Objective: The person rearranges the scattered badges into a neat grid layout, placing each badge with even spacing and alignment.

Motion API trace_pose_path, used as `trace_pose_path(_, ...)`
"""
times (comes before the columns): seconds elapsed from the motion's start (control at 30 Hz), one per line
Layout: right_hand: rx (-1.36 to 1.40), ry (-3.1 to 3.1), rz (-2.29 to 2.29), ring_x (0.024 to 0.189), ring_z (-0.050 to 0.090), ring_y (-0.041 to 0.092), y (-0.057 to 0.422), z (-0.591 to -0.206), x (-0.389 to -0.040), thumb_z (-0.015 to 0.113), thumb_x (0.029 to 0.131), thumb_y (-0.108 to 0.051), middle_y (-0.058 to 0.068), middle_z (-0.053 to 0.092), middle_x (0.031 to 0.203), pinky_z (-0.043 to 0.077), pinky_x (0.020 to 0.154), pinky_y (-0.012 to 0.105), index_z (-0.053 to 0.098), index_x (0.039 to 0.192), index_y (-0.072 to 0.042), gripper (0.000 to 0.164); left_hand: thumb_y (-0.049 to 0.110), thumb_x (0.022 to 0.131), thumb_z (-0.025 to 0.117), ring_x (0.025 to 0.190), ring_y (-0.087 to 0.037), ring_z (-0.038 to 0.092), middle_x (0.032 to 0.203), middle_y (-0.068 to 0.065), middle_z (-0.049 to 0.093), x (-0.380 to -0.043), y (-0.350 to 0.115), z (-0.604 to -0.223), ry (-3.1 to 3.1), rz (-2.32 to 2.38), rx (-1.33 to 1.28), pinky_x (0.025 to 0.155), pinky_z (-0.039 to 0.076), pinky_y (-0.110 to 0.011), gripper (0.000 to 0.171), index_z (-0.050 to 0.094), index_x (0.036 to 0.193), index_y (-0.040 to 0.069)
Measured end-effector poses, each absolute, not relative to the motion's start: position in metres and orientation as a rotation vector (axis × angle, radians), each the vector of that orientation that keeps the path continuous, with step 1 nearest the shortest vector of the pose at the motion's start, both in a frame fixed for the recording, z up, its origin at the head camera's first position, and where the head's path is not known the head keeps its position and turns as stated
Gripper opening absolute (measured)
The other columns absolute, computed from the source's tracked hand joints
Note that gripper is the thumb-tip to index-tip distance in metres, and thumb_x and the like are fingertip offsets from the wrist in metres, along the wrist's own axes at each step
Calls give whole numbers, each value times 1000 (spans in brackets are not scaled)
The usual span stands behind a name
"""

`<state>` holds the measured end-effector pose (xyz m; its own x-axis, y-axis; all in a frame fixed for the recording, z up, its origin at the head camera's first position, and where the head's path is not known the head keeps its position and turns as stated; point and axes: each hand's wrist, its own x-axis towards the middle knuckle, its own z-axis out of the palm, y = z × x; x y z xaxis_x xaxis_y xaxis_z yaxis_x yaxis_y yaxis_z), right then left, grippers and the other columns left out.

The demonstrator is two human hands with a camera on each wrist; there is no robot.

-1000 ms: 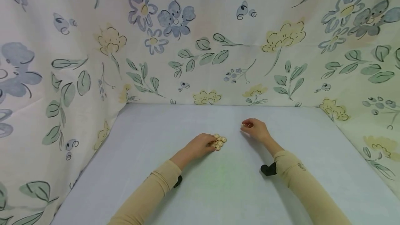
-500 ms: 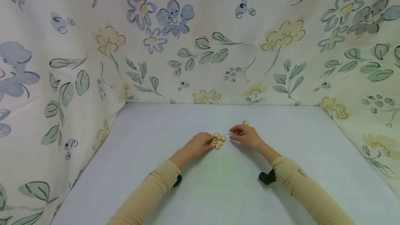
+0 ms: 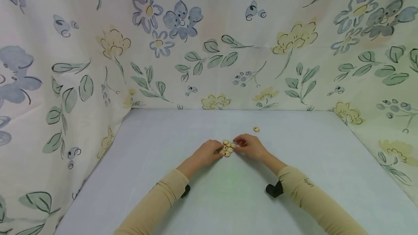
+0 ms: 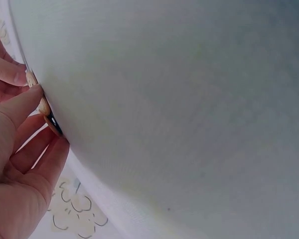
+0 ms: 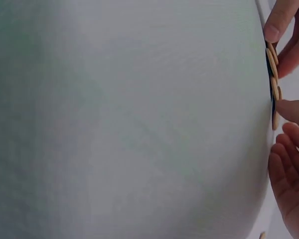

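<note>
Several small round wooden discs (image 3: 227, 148) with dark marks lie overlapping in a loose pile mid-table in the head view. At the pile's left edge, my left hand (image 3: 208, 152) rests with thumb and fingertips against the discs. From the other side my right hand (image 3: 251, 146) reaches in. In the right wrist view the right thumb touches a disc (image 5: 275, 119), while the other fingers stay apart from it. A single disc (image 3: 256, 129) lies alone behind the right hand. Part of the pile is hidden under the fingers.
The pale table (image 3: 215, 206) carries the discs. Patterned floral cloth (image 3: 209, 64) rises behind its far edge and along both sides. A dark device (image 3: 274, 189) hangs at the right wrist, and another dark device (image 3: 185, 191) shows at the left wrist.
My right hand has moved left and nearer, from the far right to the pile. The single disc has come into view where that hand was. My left hand has stayed put.
</note>
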<state>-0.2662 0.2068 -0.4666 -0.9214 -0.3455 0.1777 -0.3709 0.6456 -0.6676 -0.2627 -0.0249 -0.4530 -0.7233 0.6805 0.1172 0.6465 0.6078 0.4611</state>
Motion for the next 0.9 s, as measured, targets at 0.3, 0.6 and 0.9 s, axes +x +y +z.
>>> trace_pose_path(0.3,581,-2836,1126,83,58,20,203,-469,-265,76,84,-12,7,64,91,47,74,34,70,106,-2,25,10,89,71,105,-30,60,112,-15,66,-261,-23,-452,2768,751,1103,92,46,-39,30,67,116,-4)
trace_pose_path(0.6,567,-2826,1147,80,56,17,203,-469,-266,76,84,-13,4,64,88,46,71,31,71,104,-4,22,9,89,70,104,-30,60,110,-16,66,-261,-22,-450,2761,762,1057,91,46,-42,31,66,118,-3)
trace_pose_path(0.9,555,-2836,1159,80,56,16,203,-468,-267,77,84,-14,4,64,88,46,71,31,72,102,-4,21,9,89,70,106,-30,60,112,-16,66,-260,-21,-447,2751,763,1006,92,46,-42,33,65,120,-4)
